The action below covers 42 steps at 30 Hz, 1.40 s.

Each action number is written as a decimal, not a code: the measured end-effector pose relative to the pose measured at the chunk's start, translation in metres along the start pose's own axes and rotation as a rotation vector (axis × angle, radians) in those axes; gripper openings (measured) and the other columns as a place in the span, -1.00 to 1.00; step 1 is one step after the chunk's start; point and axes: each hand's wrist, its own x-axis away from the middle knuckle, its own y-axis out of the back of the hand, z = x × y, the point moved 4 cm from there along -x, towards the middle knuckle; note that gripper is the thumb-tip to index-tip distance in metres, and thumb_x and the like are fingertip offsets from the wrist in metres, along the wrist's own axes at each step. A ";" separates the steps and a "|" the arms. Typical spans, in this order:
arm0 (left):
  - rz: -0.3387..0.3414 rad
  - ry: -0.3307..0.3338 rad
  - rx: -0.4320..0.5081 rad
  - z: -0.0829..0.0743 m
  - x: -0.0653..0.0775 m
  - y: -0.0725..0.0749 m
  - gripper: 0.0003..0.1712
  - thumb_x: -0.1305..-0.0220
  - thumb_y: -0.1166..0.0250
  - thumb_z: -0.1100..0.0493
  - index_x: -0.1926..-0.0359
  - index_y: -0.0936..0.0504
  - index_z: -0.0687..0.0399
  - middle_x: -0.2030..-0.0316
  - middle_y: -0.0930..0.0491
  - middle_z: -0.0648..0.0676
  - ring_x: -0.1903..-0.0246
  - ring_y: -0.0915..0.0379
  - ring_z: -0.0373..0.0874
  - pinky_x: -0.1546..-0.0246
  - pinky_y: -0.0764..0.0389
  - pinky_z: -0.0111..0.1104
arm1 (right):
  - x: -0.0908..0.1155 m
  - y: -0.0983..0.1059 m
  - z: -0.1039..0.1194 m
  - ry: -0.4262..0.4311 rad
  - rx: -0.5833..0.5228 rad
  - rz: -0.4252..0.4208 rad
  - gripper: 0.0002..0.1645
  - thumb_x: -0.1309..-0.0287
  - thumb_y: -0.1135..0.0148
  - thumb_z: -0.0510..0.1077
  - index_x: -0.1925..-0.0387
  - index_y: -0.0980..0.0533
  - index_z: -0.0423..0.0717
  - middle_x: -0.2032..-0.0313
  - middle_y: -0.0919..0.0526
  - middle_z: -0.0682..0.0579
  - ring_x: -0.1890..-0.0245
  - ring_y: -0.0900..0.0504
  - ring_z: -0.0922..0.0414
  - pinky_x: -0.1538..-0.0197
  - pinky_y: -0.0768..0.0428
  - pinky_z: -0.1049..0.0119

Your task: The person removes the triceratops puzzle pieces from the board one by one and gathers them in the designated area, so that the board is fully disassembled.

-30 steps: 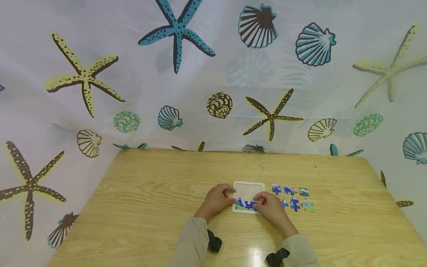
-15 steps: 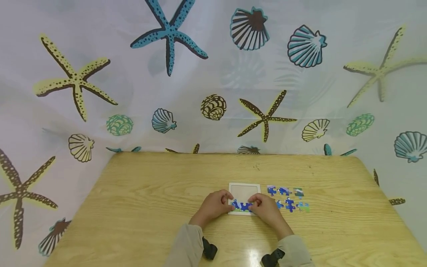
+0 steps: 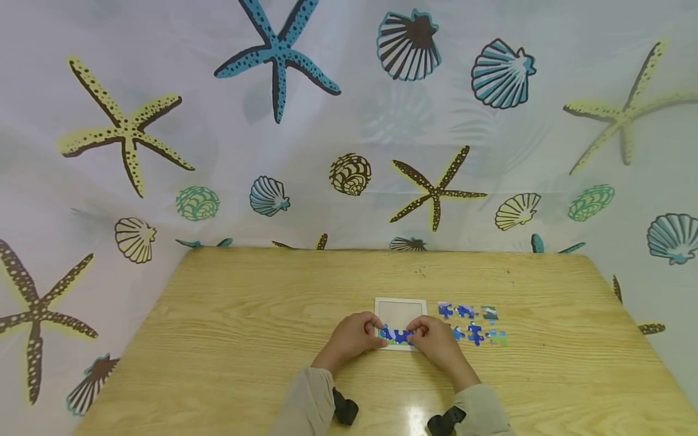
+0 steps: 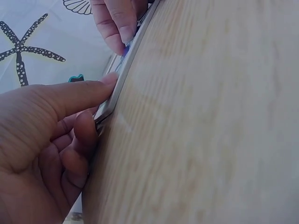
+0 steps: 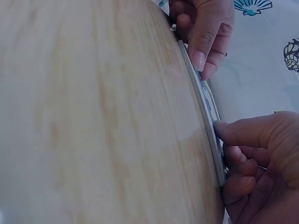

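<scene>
A shallow jigsaw tray (image 3: 400, 301) with a pale raised rim lies on the table in the head view. Blue and green jigsaw pieces (image 3: 397, 335) form a row along its near side. My left hand (image 3: 353, 336) grips the tray's left side, its thumb on the near left corner, seen also in the left wrist view (image 4: 60, 135). At the row's right end my right hand (image 3: 436, 342) pinches a jigsaw piece between thumb and forefinger, mostly hidden by the fingers. The right wrist view shows that thumb (image 5: 233, 133) low over the rim, other fingers curled beside it.
Several loose jigsaw pieces (image 3: 474, 332) lie in two rows on the wooden table (image 3: 245, 327), right of the tray. A white cloth (image 3: 322, 133) printed with starfish and shells hangs behind and around the table. Black wrist straps (image 3: 345, 407) sit at both sleeves.
The head view has shifted slightly. My left hand has slid nearer the tray's near left corner, and the right hand has settled lower onto the row's right end. Little differs over the last half second.
</scene>
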 end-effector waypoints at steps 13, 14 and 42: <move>-0.078 0.014 -0.012 -0.002 0.003 -0.001 -0.74 0.02 -0.49 0.21 0.31 -0.57 0.03 0.45 -0.42 -0.05 0.44 -0.32 -0.18 0.36 -0.35 -0.32 | -0.001 -0.001 -0.002 -0.031 0.000 -0.003 -0.93 -0.04 -0.33 -0.29 0.37 -0.60 -0.16 0.57 -0.44 0.10 0.53 -0.36 0.19 0.41 -0.31 0.34; -0.082 0.014 -0.009 -0.002 0.003 -0.002 -0.74 0.02 -0.48 0.21 0.31 -0.57 0.03 0.42 -0.43 -0.05 0.41 -0.34 -0.17 0.33 -0.37 -0.30 | -0.001 -0.001 -0.002 -0.030 -0.001 -0.005 -0.93 -0.03 -0.33 -0.29 0.37 -0.60 -0.17 0.57 -0.44 0.10 0.53 -0.36 0.19 0.42 -0.31 0.34; -0.396 0.260 0.441 0.077 0.042 0.082 -0.81 -0.11 -0.39 0.24 0.25 -0.70 0.25 0.53 -0.58 0.00 0.68 -0.32 -0.27 0.68 -0.36 -0.48 | -0.001 -0.002 -0.002 -0.026 -0.026 0.003 -0.93 -0.03 -0.34 -0.29 0.38 -0.60 -0.17 0.57 -0.45 0.10 0.52 -0.36 0.19 0.42 -0.32 0.37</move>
